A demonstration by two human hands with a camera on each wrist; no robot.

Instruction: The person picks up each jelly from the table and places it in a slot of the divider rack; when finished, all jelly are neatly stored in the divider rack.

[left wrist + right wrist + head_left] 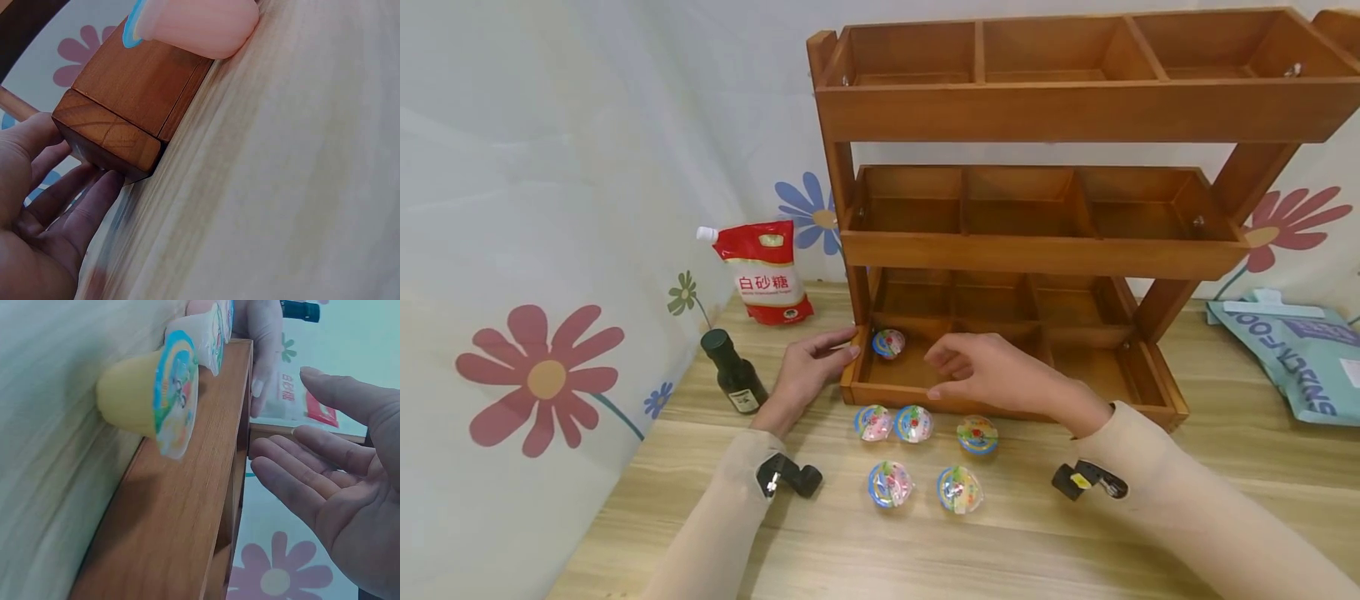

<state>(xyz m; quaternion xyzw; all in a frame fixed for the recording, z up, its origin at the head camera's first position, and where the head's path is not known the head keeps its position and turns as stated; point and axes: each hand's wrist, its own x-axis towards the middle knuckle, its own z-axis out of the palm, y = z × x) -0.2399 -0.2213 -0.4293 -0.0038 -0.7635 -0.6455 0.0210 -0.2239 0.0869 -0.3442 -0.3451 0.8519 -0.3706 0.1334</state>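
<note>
My left hand [808, 367] touches the outer left side of the wooden shelf rack's bottom tray [883, 393], its fingertips at the front corner in the left wrist view. Over that tray hovers my right hand [988, 375], with its fingers loosely bent and nothing in them. One jelly cup [888, 342] with a printed lid sits in the front left compartment. In front of the tray, several more stand on the table: two pinkish jelly cups [873, 423] [913, 424] side by side, an orange-lidded jelly cup [977, 435], and nearer me a pink jelly cup [890, 484] and a yellowish jelly cup [959, 489].
A dark bottle [733, 372] stands left of my left hand. Behind it is a red and white sugar bag [767, 275]. The rack's middle tier [1045, 252] and top tier [1075, 114] rise above the bottom tray. A light blue snack bag [1292, 358] lies at the right.
</note>
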